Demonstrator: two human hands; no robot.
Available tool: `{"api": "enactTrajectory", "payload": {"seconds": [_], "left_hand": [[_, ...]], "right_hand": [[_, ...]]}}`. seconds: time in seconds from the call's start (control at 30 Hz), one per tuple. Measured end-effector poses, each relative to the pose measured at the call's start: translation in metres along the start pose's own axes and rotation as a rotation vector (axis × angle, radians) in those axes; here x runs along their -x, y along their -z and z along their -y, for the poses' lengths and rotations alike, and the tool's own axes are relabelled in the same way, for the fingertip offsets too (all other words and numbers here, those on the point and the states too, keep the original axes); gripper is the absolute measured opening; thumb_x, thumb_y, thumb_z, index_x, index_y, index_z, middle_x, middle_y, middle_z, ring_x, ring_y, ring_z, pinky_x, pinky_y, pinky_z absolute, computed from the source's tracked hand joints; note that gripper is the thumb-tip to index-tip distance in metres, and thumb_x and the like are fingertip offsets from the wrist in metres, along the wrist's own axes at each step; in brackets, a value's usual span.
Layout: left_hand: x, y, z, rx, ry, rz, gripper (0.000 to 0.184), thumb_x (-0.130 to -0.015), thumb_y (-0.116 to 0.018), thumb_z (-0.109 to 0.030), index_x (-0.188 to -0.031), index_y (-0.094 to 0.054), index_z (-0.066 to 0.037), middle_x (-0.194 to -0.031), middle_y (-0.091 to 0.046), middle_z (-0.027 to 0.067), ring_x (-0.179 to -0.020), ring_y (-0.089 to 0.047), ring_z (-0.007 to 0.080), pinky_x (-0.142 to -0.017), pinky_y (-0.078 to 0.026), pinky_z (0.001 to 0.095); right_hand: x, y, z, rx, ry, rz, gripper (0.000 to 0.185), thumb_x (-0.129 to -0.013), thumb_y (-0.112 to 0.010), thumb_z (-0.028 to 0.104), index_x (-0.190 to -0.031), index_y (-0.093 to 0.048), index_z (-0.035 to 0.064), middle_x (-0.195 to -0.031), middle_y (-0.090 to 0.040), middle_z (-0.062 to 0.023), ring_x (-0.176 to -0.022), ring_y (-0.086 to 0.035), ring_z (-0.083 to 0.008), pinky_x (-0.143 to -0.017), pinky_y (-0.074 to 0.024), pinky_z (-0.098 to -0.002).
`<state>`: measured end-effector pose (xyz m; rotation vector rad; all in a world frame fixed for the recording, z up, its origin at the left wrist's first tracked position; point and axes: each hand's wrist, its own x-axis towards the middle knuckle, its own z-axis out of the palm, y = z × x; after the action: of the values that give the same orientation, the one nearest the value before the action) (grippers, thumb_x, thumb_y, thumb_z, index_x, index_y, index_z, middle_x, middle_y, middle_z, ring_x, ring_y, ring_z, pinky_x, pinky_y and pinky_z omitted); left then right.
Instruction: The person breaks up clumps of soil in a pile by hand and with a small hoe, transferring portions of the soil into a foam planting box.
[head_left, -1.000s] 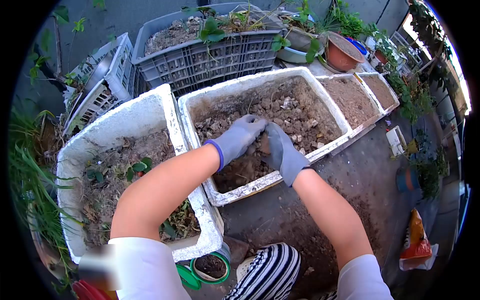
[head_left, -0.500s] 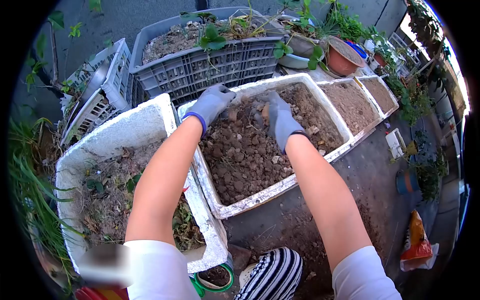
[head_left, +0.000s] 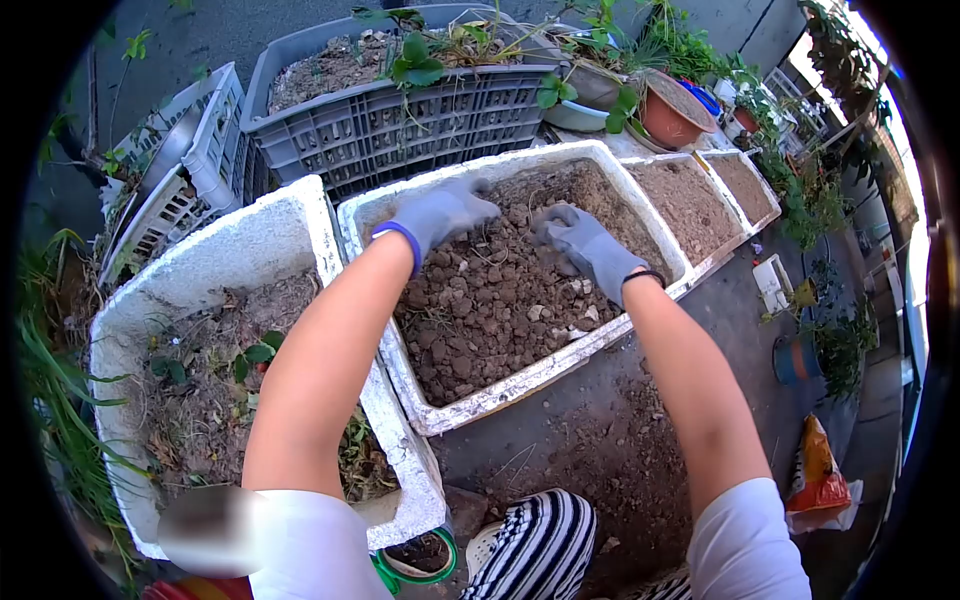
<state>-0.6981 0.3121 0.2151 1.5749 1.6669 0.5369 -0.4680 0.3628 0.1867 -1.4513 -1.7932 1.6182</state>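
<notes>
Both my hands wear grey gloves and work over a white foam box (head_left: 515, 398) of dark, lumpy soil (head_left: 480, 320). My left hand (head_left: 440, 218) is at the far left part of the soil; motion smears its fingertips, so whether they are closed cannot be told. Across from it, my right hand (head_left: 590, 248) reaches in from the right with bent fingers apart from the thumb, the tips at the soil surface. No held object shows in it. Pale stones and clods lie among the soil below both hands.
A second foam box (head_left: 215, 235) with dry litter and small plants adjoins on the left. Behind stands a grey crate (head_left: 400, 125) of soil and plants. More soil-filled boxes (head_left: 675, 200) continue to the right. A green-rimmed pot (head_left: 420, 560) sits near my knee.
My left hand has shifted slightly right and down over the soil. My right hand has turned and moved right, its fingers now pointing left instead of upward. The view has shifted a little.
</notes>
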Motion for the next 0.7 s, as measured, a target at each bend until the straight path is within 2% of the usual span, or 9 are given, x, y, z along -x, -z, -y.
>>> {"api": "enactTrajectory", "payload": {"seconds": [0.07, 0.13, 0.27, 0.37, 0.43, 0.47, 0.57, 0.67, 0.7], "left_hand": [[0.016, -0.002, -0.029, -0.168, 0.035, 0.1, 0.063, -0.085, -0.057, -0.044, -0.138, -0.049, -0.01, -0.129, -0.058, 0.0141, -0.114, -0.057, 0.0264, -0.097, -0.044, 0.0384], [-0.005, -0.019, -0.025, -0.188, -0.008, 0.13, 0.062, -0.084, -0.057, -0.044, -0.135, -0.051, -0.011, -0.127, -0.06, 0.0147, -0.113, -0.058, 0.0271, -0.097, -0.044, 0.0387], [-0.013, -0.038, -0.048, -0.253, -0.13, 0.156, 0.049, -0.081, -0.054, -0.036, -0.122, -0.064, -0.011, -0.13, -0.059, 0.0154, -0.119, -0.057, 0.0337, -0.1, -0.045, 0.0399], [-0.018, -0.041, -0.062, -0.31, -0.135, 0.22, 0.056, -0.084, -0.053, -0.046, -0.13, -0.056, -0.014, -0.129, -0.06, 0.0115, -0.117, -0.057, 0.0303, -0.1, -0.043, 0.0417], [-0.024, -0.046, -0.069, -0.329, -0.143, 0.233, 0.056, -0.085, -0.053, -0.046, -0.131, -0.056, -0.015, -0.131, -0.059, 0.0111, -0.119, -0.056, 0.03, -0.1, -0.043, 0.042], [-0.026, -0.048, -0.072, -0.355, -0.146, 0.247, 0.057, -0.085, -0.052, -0.047, -0.133, -0.055, -0.016, -0.134, -0.057, 0.0107, -0.121, -0.055, 0.0297, -0.101, -0.043, 0.0423], [-0.029, -0.052, -0.073, -0.393, -0.155, 0.286, 0.058, -0.085, -0.052, -0.047, -0.135, -0.054, -0.018, -0.137, -0.055, 0.0104, -0.123, -0.054, 0.03, -0.102, -0.042, 0.0434], [-0.035, -0.062, -0.067, -0.428, -0.161, 0.335, 0.058, -0.085, -0.05, -0.047, -0.134, -0.054, -0.017, -0.139, -0.053, 0.0107, -0.124, -0.053, 0.0304, -0.103, -0.041, 0.0442], [-0.036, -0.069, -0.059, -0.366, -0.243, 0.222, 0.05, -0.083, -0.051, -0.041, -0.118, -0.067, -0.009, -0.125, -0.063, 0.0147, -0.115, -0.06, 0.0324, -0.096, -0.047, 0.0409]], "right_hand": [[0.008, 0.009, -0.001, 0.054, 0.004, 0.003, 0.027, -0.093, -0.05, 0.022, -0.116, -0.054, 0.0094, -0.093, -0.066, -0.0053, -0.073, -0.064, -0.0162, -0.06, -0.0517, -0.0279], [0.027, 0.017, 0.011, 0.513, -0.036, 0.024, 0.029, -0.091, -0.051, 0.025, -0.115, -0.055, 0.008, -0.092, -0.067, -0.0082, -0.068, -0.062, -0.0157, -0.055, -0.0487, -0.0283], [0.026, 0.039, -0.012, 0.505, -0.007, 0.057, 0.031, -0.09, -0.051, 0.027, -0.114, -0.057, 0.0078, -0.091, -0.066, -0.0089, -0.064, -0.061, -0.0171, -0.053, -0.0465, -0.0293], [0.049, 0.037, 0.004, 0.492, -0.247, 0.064, 0.034, -0.089, -0.051, 0.025, -0.118, -0.058, 0.008, -0.098, -0.065, -0.012, -0.075, -0.062, -0.0217, -0.067, -0.0501, -0.033], [0.05, 0.043, -0.004, 0.86, 0.175, 0.262, 0.038, -0.087, -0.051, 0.021, -0.122, -0.058, 0.008, -0.105, -0.063, -0.0149, -0.095, -0.06, -0.0257, -0.086, -0.0479, -0.0356], [0.047, 0.049, -0.001, 0.903, 0.098, 0.483, 0.042, -0.084, -0.053, 0.015, -0.126, -0.058, 0.0081, -0.116, -0.061, -0.0162, -0.113, -0.055, -0.0261, -0.097, -0.0429, -0.0352], [0.055, 0.052, -0.014, 0.917, 0.189, 0.41, 0.046, -0.081, -0.056, 0.011, -0.127, -0.06, 0.0116, -0.122, -0.062, -0.0135, -0.114, -0.056, -0.025, -0.096, -0.0437, -0.0342], [0.065, 0.048, 0.006, 0.938, 0.002, 0.376, 0.05, -0.081, -0.057, 0.009, -0.13, -0.058, 0.0158, -0.123, -0.062, -0.0116, -0.111, -0.058, -0.0252, -0.096, -0.0444, -0.0342], [0.066, 0.052, 0.009, 0.968, -0.003, 0.392, 0.049, -0.082, -0.056, 0.01, -0.131, -0.058, 0.0165, -0.122, -0.063, -0.0113, -0.11, -0.058, -0.0257, -0.095, -0.0448, -0.034]]}}
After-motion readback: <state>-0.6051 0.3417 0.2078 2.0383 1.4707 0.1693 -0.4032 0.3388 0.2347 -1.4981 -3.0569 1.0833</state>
